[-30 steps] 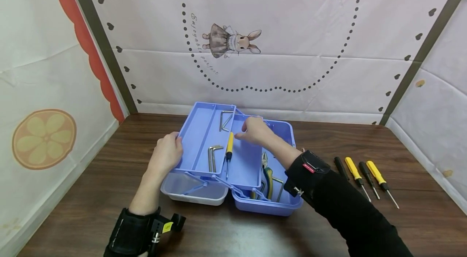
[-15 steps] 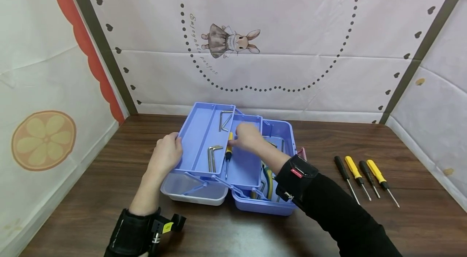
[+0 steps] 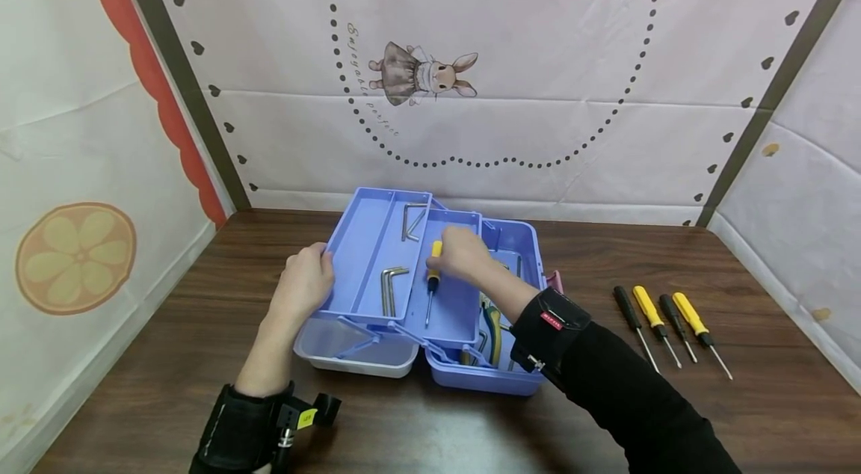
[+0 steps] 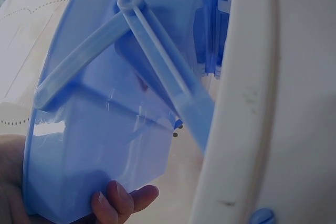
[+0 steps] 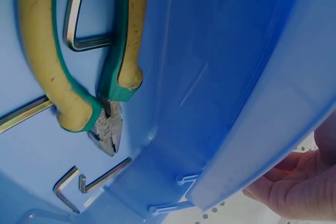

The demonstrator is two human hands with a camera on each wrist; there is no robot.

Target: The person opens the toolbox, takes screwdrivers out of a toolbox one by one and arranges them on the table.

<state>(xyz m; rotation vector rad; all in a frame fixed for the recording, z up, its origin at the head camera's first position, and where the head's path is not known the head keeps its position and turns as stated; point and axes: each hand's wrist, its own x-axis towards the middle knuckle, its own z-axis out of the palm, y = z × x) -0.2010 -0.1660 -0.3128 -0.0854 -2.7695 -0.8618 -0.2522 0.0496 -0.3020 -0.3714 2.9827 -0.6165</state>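
Observation:
My left hand [image 3: 306,279] grips the left edge of the upper blue tray [image 3: 359,257] of an unfolded toolbox [image 3: 494,382]. In the left wrist view, its fingers [image 4: 121,200] curl under that tray. My right hand [image 3: 460,253] pinches the yellow handle of a screwdriver [image 3: 433,279] over the middle tray [image 3: 460,317], its shaft pointing toward me. The right wrist view shows part of this hand [image 5: 299,184] behind a tray wall; the screwdriver is hidden there. Hex keys [image 3: 392,287] lie in the upper tray.
Pliers [image 5: 39,51] with yellow-green handles and several hex keys [image 5: 107,176] lie in the toolbox's bottom. Several screwdrivers [image 3: 648,307], yellow and black, lie in a row on the wooden table at right. The toolbox's translucent lid [image 3: 397,367] rests open at left. Printed cloth walls surround the table.
My right hand has come down to the screwdriver, taken its handle and shifted it slightly right, away from the upper tray's edge. My left hand stays at its tray edge.

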